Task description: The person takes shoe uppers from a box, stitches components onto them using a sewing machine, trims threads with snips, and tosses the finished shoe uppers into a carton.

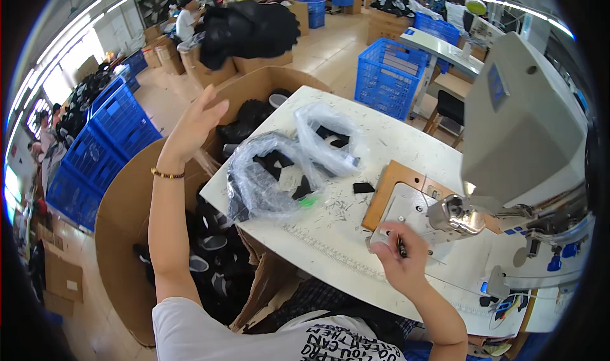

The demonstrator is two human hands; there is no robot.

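My left hand (198, 123) is raised over a big cardboard box, fingers apart and nothing in them. Just beyond its fingertips a black shoe (251, 34) hangs in mid-air, apart from the hand. My right hand (403, 256) is curled beside the sewing machine's metal work plate (406, 212). A small dark metal tool (401, 247) shows between its fingers; its kind cannot be made out. The sewing machine (524, 116) stands at the right. Two clear plastic bags (264, 196) with black pieces lie open on the white table (330, 234).
Cardboard boxes (124, 234) holding several black shoes (213, 243) stand against the table's left side. Blue crates (391, 81) sit beyond the table, others (105, 151) far left. A small black patch (363, 187) and thread scraps lie on the table. People work in the background.
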